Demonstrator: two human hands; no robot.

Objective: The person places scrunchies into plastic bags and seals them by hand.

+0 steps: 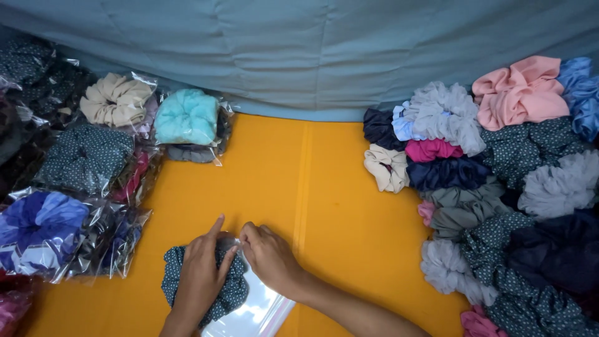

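My left hand [201, 274] presses down on a dark green dotted scrunchie [232, 293] that lies on the orange tabletop [324, 200]. My right hand [269, 256] sits just to its right, its fingertips pinching the top edge of a clear plastic bag [256, 312] that lies under and around the scrunchie. Both hands meet near the bag's opening. The lower part of the bag spreads flat toward the front edge.
A pile of bagged scrunchies [81, 168] lies on the left, among them a turquoise one [186, 116], a beige one [115, 98] and a blue one [37, 221]. A heap of loose scrunchies [499, 187] fills the right side. A grey-blue cloth [312, 50] hangs behind.
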